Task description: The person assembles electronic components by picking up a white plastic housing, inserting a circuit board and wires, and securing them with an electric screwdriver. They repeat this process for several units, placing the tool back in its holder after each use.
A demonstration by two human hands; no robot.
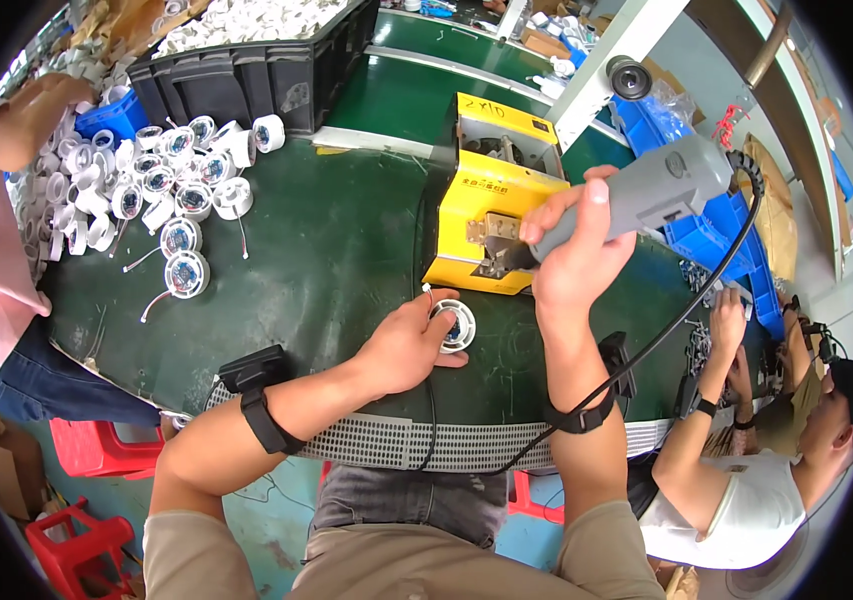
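Observation:
My right hand (582,262) is wrapped round a grey electric screwdriver (661,185) with a black cable. Its dark nose points down-left at the front of a yellow box-shaped machine (458,240), beside a small metal bracket (502,228); whether the tip touches is hard to see. On the green tabletop, my left hand (398,345) grips a round white plastic housing (467,328) by its left side. A circuit board shows inside the housing, partly under my fingers, and a small white connector (427,288) sticks out above my hand.
Several similar white housings (184,273) with boards and wires lie on the left of the green table (306,250), near a black crate (246,90) heaped with white parts. People sit at left and right. Blue bins (701,238) stand at right; the screwdriver's cable (686,315) loops past my right forearm.

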